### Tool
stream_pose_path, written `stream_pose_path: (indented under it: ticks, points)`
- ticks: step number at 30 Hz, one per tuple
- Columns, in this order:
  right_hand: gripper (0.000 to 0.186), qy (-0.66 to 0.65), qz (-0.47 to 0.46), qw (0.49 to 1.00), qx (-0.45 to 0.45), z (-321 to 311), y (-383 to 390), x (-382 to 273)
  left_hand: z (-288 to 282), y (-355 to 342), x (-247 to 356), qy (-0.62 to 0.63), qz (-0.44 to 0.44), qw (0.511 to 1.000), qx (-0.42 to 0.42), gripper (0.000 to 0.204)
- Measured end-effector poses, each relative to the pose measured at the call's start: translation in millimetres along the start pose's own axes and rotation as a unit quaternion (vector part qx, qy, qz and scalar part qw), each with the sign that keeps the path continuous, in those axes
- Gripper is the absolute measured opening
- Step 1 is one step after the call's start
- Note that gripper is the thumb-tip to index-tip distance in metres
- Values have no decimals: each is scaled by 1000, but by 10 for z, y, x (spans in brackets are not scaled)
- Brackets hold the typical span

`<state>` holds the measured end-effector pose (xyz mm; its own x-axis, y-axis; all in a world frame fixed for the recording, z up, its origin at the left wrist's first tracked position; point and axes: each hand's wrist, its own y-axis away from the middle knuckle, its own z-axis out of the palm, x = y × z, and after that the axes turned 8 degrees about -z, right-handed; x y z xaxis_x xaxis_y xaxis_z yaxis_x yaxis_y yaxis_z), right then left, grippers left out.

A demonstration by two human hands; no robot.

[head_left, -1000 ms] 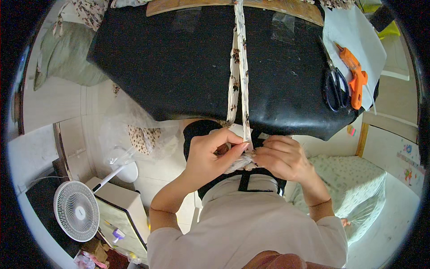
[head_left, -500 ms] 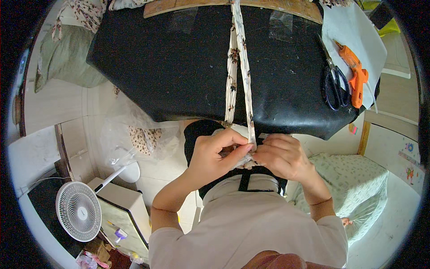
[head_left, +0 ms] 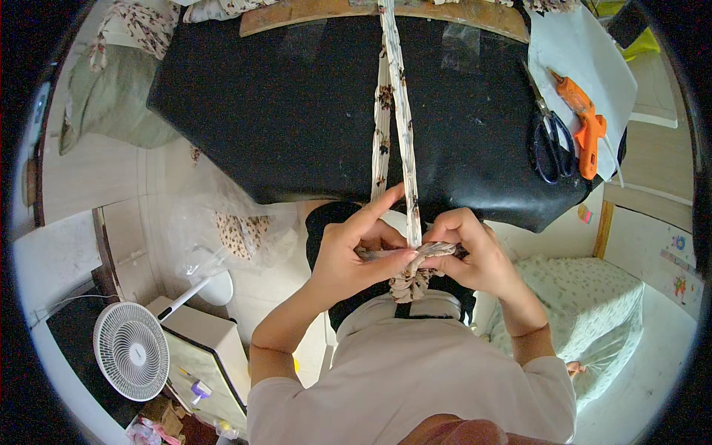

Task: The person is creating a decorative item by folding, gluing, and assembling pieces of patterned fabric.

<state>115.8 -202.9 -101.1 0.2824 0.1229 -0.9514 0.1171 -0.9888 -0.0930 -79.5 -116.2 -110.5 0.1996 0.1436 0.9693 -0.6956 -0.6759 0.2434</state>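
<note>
A long pleated cream fabric strip with dark floral print (head_left: 400, 96) hangs in two lengths over the black work surface (head_left: 245, 111) and reaches down to a bunched, ruffled piece of the same pale fabric (head_left: 409, 285) in front of my lap. My left hand (head_left: 356, 252) grips the bunched fabric with the thumb beside the lower end of the strip, its index finger raised toward the table edge. My right hand (head_left: 471, 256) pinches a twisted fold of that fabric from the other side.
Black scissors (head_left: 556, 144) and an orange glue gun (head_left: 587, 139) lie at the right by white paper (head_left: 612, 55). A curved wooden board (head_left: 311, 16) is at the back. At lower left stand a white fan (head_left: 130, 348) and a cabinet (head_left: 200, 326). A covered object (head_left: 578, 297) sits at right.
My left index finger has risen and stretched upward. My right fingers have curled higher around the fabric. More of the ruffled bunch now shows below my hands, with a twisted fold between them.
</note>
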Motion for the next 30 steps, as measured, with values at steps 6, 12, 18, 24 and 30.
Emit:
stream_pose_path:
  ticks: [6, 12, 18, 24, 30]
  points:
    - [39, -23, 29, 999, -9, 7, -59, -96, -36, -2, -38, 33, 23, 999, -4, 87]
    - [37, -38, 57, 998, 8, -7, -21, -88, 44, 53, 74, 4, -28, 999, -36, 113]
    - [36, -125, 103, 987, 4, -39, 68, -20, 131, 105, 28, 106, -43, 993, -15, 67]
    - [64, -218, -10, 973, -75, -101, 243, 162, 75, 147, 121, 211, -96, 973, -10, 45]
    - [93, 21, -237, 963, 129, 279, 251, 310, 60, 96, 286, 181, -100, 977, -48, 47]
